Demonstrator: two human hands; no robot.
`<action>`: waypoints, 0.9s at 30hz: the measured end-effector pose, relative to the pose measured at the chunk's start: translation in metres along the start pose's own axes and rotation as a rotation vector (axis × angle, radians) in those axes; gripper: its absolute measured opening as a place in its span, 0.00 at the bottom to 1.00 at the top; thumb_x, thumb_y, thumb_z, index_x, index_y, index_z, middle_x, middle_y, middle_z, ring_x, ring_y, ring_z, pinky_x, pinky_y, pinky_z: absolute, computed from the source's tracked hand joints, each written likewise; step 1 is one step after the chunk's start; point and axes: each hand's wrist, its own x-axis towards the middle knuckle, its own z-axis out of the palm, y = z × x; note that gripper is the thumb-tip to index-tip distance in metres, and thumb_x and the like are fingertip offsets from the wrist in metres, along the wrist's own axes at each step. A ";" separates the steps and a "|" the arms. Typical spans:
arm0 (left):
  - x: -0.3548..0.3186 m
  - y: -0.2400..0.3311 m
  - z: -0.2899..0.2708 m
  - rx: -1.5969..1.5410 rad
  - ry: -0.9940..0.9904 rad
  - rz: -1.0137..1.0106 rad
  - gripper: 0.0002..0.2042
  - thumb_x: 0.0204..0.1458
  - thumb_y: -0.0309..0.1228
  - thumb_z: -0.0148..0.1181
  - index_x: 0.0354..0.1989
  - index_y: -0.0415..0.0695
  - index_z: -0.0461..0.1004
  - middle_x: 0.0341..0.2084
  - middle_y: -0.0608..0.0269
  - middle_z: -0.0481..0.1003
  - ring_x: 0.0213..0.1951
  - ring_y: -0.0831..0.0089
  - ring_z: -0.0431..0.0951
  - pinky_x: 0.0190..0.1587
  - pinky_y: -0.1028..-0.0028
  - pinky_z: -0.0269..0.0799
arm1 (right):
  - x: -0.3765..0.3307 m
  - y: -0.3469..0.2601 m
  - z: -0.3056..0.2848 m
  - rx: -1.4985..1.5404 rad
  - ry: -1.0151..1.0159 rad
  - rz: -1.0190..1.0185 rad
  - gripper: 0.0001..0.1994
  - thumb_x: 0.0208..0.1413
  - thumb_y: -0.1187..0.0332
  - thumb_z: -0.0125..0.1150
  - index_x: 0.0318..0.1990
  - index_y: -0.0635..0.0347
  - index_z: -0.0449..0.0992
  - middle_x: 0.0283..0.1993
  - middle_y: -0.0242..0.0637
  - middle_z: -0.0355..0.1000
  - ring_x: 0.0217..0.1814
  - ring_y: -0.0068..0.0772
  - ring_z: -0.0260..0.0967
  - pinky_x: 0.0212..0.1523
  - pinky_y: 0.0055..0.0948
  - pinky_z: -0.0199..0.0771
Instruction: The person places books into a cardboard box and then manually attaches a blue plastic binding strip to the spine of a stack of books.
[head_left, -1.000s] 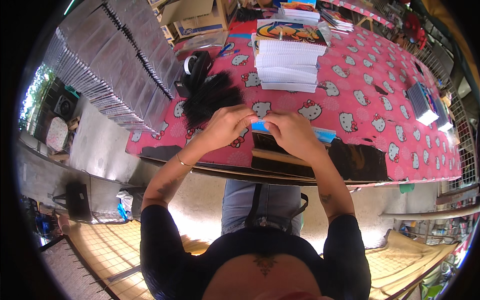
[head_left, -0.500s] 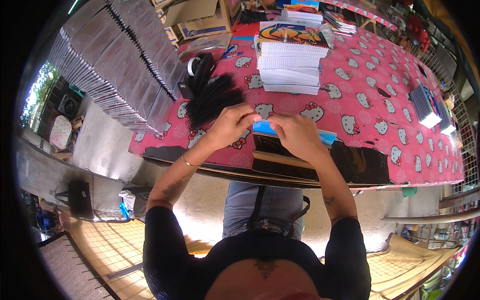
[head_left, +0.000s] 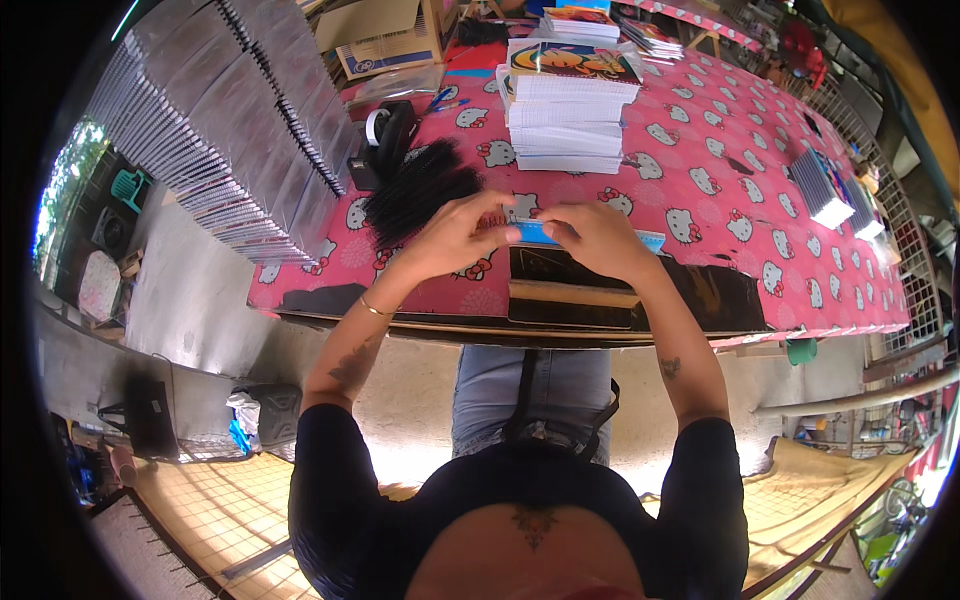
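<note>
A narrow blue strip (head_left: 642, 240) with fine marks along its edge lies level near the table's front. Whether it is a ruler or a booklet's edge, I cannot tell. My left hand (head_left: 450, 232) curls at its left end, thumb against the blue and fingertips just behind. Over its middle, my right hand (head_left: 600, 240) closes with thumb and forefinger pinching the edge. Anything thin between the fingertips is too small to make out. A heap of black spiral binding coils (head_left: 425, 190) lies just beyond my left hand. Below the strip sits a black block with a tan ledge (head_left: 575, 292).
A tall stack of spiral-bound, clear-covered books (head_left: 215, 130) rises at the left. Beside it stands a black tape dispenser (head_left: 385, 145). A pile of white-paged booklets (head_left: 570, 125) is ahead, with a cardboard box (head_left: 390, 40) behind. More notebooks (head_left: 822, 188) lie at the right.
My left thumb and forefinger have spread a little from their tight pinch. My right hand stays on the blue strip. The whole view has shifted slightly.
</note>
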 end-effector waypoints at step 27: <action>-0.002 0.007 0.004 0.360 0.058 0.175 0.16 0.53 0.37 0.65 0.48 0.44 0.76 0.42 0.55 0.75 0.39 0.55 0.77 0.40 0.60 0.72 | -0.020 -0.006 0.000 -0.059 0.194 -0.003 0.09 0.59 0.62 0.60 0.40 0.53 0.81 0.32 0.39 0.78 0.32 0.48 0.75 0.33 0.44 0.73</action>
